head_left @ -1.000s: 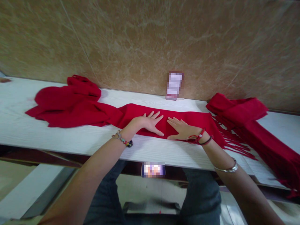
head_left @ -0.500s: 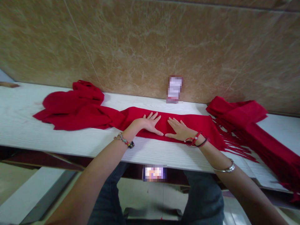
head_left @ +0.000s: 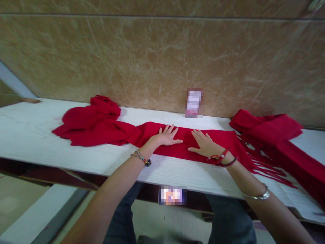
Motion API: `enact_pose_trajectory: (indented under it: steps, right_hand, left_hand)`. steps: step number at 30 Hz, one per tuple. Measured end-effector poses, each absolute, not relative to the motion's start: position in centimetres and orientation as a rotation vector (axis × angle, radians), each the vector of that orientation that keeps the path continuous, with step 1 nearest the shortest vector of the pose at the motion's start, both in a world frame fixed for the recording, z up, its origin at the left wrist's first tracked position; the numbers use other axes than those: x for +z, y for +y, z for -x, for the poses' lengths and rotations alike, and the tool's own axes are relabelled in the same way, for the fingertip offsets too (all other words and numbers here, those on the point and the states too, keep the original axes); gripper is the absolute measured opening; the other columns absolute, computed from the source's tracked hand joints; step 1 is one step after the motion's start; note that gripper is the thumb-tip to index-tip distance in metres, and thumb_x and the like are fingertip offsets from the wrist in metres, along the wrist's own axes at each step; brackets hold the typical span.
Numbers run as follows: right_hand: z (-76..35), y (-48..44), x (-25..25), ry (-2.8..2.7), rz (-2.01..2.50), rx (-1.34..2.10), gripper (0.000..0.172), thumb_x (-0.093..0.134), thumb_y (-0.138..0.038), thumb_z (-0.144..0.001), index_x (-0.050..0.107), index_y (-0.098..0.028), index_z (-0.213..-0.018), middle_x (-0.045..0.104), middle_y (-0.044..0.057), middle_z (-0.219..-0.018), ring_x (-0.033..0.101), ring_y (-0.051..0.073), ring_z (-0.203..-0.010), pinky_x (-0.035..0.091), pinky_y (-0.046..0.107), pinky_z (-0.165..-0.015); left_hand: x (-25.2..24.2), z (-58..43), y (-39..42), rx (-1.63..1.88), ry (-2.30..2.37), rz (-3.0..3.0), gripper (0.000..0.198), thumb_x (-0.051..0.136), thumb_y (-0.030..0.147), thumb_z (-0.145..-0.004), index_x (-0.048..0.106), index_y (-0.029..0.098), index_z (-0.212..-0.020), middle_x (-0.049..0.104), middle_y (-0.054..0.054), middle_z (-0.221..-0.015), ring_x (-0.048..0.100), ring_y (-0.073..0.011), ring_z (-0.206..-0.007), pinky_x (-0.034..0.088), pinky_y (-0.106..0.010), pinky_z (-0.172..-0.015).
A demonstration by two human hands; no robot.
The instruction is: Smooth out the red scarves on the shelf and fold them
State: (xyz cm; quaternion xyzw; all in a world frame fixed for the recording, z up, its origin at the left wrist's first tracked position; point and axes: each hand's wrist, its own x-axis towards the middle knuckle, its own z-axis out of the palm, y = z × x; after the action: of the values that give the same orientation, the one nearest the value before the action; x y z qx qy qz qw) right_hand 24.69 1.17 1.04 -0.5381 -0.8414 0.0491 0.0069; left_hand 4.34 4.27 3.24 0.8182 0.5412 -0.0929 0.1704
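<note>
A long red scarf [head_left: 223, 144] with a fringed right end lies stretched along the white table [head_left: 38, 142]. Its left part is bunched in a heap [head_left: 88, 123]. My left hand [head_left: 166, 137] lies flat on the scarf's middle, fingers spread. My right hand [head_left: 204, 144] rests flat on the scarf just to the right of it, fingers stretched out. Neither hand holds anything. Beaded and red cord bracelets sit on my wrists.
A second red scarf [head_left: 276, 135] lies piled at the right end of the table. A small blurred card [head_left: 193, 103] leans against the brown marbled wall. The table's front edge runs near my knees. A lower white shelf [head_left: 33, 217] is at bottom left.
Both hands stay flat on the scarf; my left hand has slid slightly left, widening the gap to the right hand. The camera view tilted up and shifted.
</note>
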Motion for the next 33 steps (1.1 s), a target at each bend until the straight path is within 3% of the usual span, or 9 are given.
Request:
enact_pose_trajectory:
  steps: [6, 12, 19, 24, 33]
  right_hand:
    - [-25.3, 1.3, 1.2, -2.766, 1.647, 0.335, 0.089, 0.045, -0.066, -0.075, 0.026, -0.010, -0.142, 0.020, 0.019, -0.148, 0.015, 0.032, -0.136, 0.022, 0.050, -0.108]
    - [-24.8, 1.6, 0.8, -2.630, 1.614, 0.227, 0.084, 0.043, -0.061, -0.079, 0.025, -0.008, -0.142, 0.020, 0.019, -0.148, 0.014, 0.031, -0.136, 0.024, 0.050, -0.108]
    - [-26.3, 1.4, 1.7, -2.884, 1.415, 0.527, 0.106, 0.055, -0.072, -0.063, 0.024, -0.009, -0.143, 0.017, 0.019, -0.148, 0.013, 0.033, -0.136, 0.020, 0.048, -0.110]
    - [-26.5, 1.4, 2.4, -2.831, 1.487, 0.509, 0.108, 0.057, -0.067, -0.065, 0.018, -0.003, -0.143, 0.013, 0.020, -0.149, 0.007, 0.030, -0.137, 0.015, 0.044, -0.112]
    - [-27.7, 1.8, 2.6, -2.804, 1.413, 0.599, 0.111, 0.068, -0.061, -0.058, 0.017, -0.013, -0.145, 0.016, 0.015, -0.150, 0.009, 0.030, -0.137, 0.017, 0.046, -0.111]
  left_hand:
    - [2.6, -4.3, 4.6, -0.320, 1.535, -2.303, 0.095, 0.026, 0.077, -0.073, 0.004, 0.020, -0.146, -0.010, -0.006, -0.151, -0.012, -0.0282, -0.137, 0.002, -0.053, -0.109]
    - [2.8, -4.4, 4.6, -0.270, 1.526, -2.328, 0.095, 0.026, 0.078, -0.073, 0.003, 0.021, -0.146, -0.011, -0.007, -0.151, -0.013, -0.0294, -0.137, 0.001, -0.054, -0.109]
    - [2.8, -4.4, 4.7, -0.317, 1.422, -2.370, 0.096, 0.029, 0.078, -0.072, 0.003, 0.022, -0.146, -0.011, -0.006, -0.151, -0.013, -0.0263, -0.138, -0.002, -0.054, -0.108]
    - [2.7, -4.5, 4.8, -0.310, 1.431, -2.378, 0.093, 0.031, 0.074, -0.074, 0.003, 0.021, -0.146, -0.012, -0.006, -0.150, -0.014, -0.0266, -0.137, -0.001, -0.054, -0.108]
    - [3.0, -4.6, 4.6, -0.319, 1.440, -2.361, 0.092, 0.032, 0.074, -0.074, 0.003, 0.023, -0.145, -0.012, -0.005, -0.150, -0.013, -0.0263, -0.137, -0.001, -0.053, -0.108]
